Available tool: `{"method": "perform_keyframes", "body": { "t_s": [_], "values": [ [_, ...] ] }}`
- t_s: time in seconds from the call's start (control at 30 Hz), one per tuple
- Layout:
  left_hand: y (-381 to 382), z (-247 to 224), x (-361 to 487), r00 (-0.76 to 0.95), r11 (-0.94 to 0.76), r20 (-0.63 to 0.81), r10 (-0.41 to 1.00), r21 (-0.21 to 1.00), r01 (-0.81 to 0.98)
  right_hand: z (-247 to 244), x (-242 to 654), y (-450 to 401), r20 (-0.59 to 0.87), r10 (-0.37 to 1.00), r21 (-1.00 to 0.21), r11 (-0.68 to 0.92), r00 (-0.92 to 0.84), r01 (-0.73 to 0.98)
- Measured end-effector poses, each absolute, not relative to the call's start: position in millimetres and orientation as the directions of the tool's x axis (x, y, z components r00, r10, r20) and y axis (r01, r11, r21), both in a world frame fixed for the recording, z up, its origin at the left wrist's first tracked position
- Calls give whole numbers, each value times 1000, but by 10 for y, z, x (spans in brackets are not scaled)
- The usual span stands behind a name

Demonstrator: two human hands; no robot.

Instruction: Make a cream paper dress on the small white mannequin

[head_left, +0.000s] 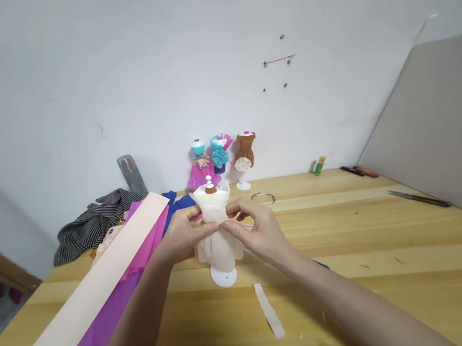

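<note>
A miniature dress form (224,277) stands upright on its round white base, wearing a cream crepe-paper dress (222,249) with a flared top and gathered skirt. At its waist, my left hand (185,232) grips the dress from the left, thumb across the front. My right hand (258,225) pinches the same waist from the right, and the two thumb tips nearly meet. Whether a separate paper band lies under the fingers I cannot make out. On the wooden table (348,307) in front lies a short cream paper strip (268,311).
Three dressed mini forms (247,149) stand by the wall. At left lie a long cream paper strip (99,288), purple paper (94,334) and striped cloth (92,224), near a grey bottle (132,175). Scissors (418,198), cutters (358,172) and a glue stick (319,166) lie right.
</note>
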State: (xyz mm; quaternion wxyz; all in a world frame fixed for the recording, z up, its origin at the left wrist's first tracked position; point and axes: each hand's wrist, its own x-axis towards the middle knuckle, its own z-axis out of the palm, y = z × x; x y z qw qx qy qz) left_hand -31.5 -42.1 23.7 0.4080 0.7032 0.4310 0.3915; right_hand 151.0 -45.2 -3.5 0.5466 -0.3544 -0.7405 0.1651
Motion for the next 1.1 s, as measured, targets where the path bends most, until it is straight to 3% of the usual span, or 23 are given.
{"method": "perform_keyframes", "body": {
  "t_s": [0.17, 0.27, 0.33, 0.43, 0.53, 0.67, 0.77, 0.9, 1.1],
  "values": [
    [-450, 277, -359, 379, -379, 214, 900, 813, 442, -81, 1481, -407, 598, 755, -698, 656, -270, 287],
    [-487, 391, -490, 481, -415, 129, 867, 721, 556, -78, 1481, -415, 614, 743, -681, 669, -265, 298],
    [-503, 458, -574, 439, -405, 131, 889, 672, 620, -74, 1487, -421, 622, 738, -677, 675, -262, 292],
    [-482, 469, -639, 189, -455, 442, 877, 638, 622, -94, 1501, -404, 610, 740, -706, 670, -284, 230],
    [-415, 374, -626, 157, -640, 762, 628, 391, 661, -149, 1515, -362, 593, 741, -731, 660, -315, 174],
    [-361, 264, -547, 333, -706, 881, 337, 2, 709, -209, 1524, -318, 590, 739, -742, 655, -325, 144],
    [-380, 257, -480, 346, -668, 918, 193, -135, 732, -220, 1526, -310, 584, 744, -747, 649, -325, 143],
    [-407, 257, -423, 351, -658, 918, 186, -149, 738, -219, 1528, -315, 579, 747, -749, 645, -325, 149],
    [-371, 191, -387, 253, -661, 945, 208, -55, 748, -225, 1549, -324, 572, 748, -757, 639, -335, 134]
  ]
}}
